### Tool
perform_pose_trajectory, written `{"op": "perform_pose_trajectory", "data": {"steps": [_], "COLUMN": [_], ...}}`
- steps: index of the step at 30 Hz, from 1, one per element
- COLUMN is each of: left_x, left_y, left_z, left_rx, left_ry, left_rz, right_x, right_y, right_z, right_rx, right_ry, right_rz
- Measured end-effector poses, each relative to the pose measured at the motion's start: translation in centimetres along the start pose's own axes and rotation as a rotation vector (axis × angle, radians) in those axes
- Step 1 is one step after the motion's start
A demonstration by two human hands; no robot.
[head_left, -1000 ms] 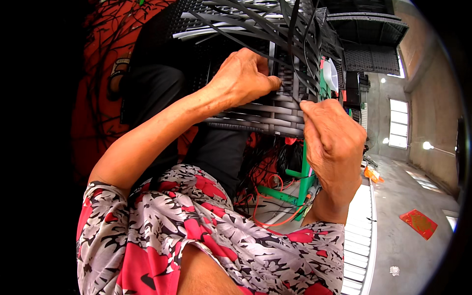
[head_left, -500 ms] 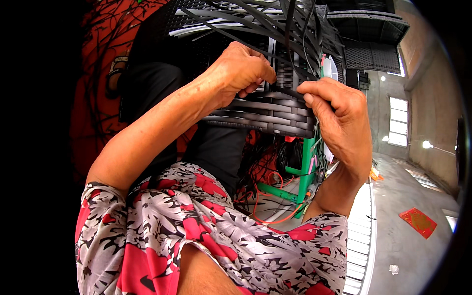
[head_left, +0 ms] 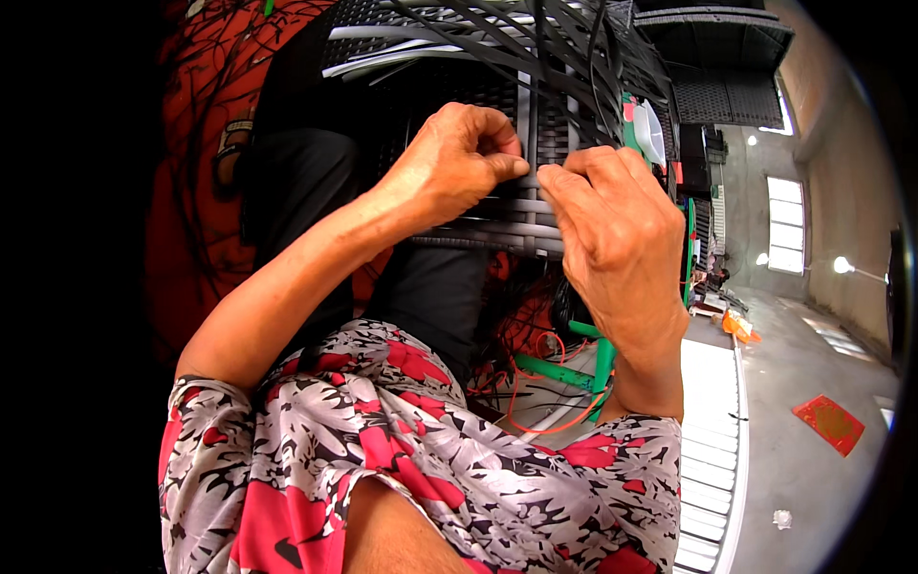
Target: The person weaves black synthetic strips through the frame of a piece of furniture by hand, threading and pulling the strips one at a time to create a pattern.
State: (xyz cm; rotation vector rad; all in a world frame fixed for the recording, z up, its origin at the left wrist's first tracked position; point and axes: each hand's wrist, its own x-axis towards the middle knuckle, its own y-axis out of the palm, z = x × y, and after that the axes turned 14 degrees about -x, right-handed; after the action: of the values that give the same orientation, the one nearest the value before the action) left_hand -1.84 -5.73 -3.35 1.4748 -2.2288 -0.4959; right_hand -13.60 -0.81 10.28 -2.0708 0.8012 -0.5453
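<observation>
In front of me is a piece of dark wicker furniture [head_left: 497,236], woven from flat plastic strips around a frame. My left hand [head_left: 464,158] is closed, thumb and forefinger pinched beside a grey upright bar [head_left: 525,105]. Just across that bar, my right hand [head_left: 620,215] is closed too, its thumb and forefinger pinched close to the left fingertips. Both pinches appear to be on a black weaving strip, mostly hidden by the fingers. Many loose black strips [head_left: 478,40] fan out over the weave beyond my hands.
The work lies over my dark-trousered legs [head_left: 296,182]. A green metal stand [head_left: 602,368] and an orange cord [head_left: 545,428] are below right. Scattered strips cover the red floor [head_left: 191,124] at left. Another dark wicker piece [head_left: 722,96] stands far right, near a white bowl-like object [head_left: 648,132].
My right hand has moved left, bringing its fingertips close to the left hand's. The left hand has shifted slightly down. The strip seen stretched between them is now mostly hidden.
</observation>
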Motion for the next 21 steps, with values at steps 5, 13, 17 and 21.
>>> {"op": "perform_pose_trajectory", "data": {"steps": [5, 13, 17, 21], "left_x": [-0.5, -5.1, -5.2, -4.3], "left_y": [-1.8, -9.5, -3.8, -0.4], "left_z": [-1.1, 2.5, -1.8, -5.0], "left_rx": [0.132, 0.592, 0.295, 0.260], "left_ry": [-0.176, -0.002, 0.063, 0.180], "left_rz": [0.088, -0.142, -0.141, -0.076], "right_x": [-1.6, -3.9, -2.7, -0.8], "right_y": [-0.6, 0.7, 1.7, 2.0], "right_z": [-0.7, -3.7, -3.3, -3.3], "right_rx": [0.214, 0.299, 0.374, 0.256], "right_ry": [0.148, 0.393, 0.361, 0.213], "right_rz": [-0.463, -0.378, -0.316, -0.327]}}
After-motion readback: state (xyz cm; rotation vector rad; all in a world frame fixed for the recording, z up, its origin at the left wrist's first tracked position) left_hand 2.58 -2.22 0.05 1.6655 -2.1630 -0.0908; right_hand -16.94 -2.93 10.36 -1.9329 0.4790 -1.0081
